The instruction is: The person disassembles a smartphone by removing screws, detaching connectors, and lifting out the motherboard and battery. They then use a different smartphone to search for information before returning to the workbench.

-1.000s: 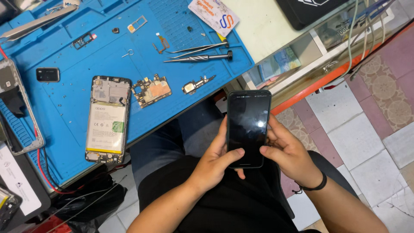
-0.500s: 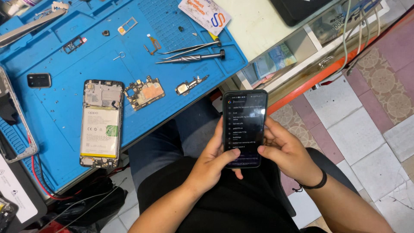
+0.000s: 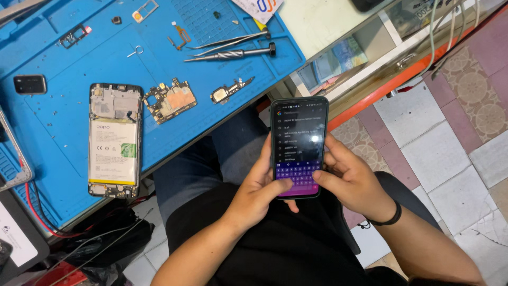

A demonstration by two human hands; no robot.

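Over my lap I hold a dark smartphone (image 3: pixel 298 143) upright in both hands. Its screen is lit, with a list of text lines and a purple on-screen keyboard at the bottom. My left hand (image 3: pixel 259 193) grips the left edge, its thumb resting on the keyboard. My right hand (image 3: pixel 352 180) cups the right edge, thumb also over the keys; a black band circles that wrist. To the left, an opened phone body with its battery exposed (image 3: pixel 114 139) lies on the blue work mat (image 3: pixel 63 132).
On the mat lie a circuit board (image 3: pixel 170 100), a small metal part (image 3: pixel 228 91), tweezers and a screwdriver (image 3: pixel 233 47), a small black module (image 3: pixel 29 83) and loose screws. A glass counter (image 3: pixel 360 53) stands behind. Tiled floor shows at right, cables and bags under the bench at lower left.
The phone screen went from dark to lit and now shows a list with a keyboard. Both thumbs have come onto the keys. The view shifted slightly, so the mat sits higher in frame.
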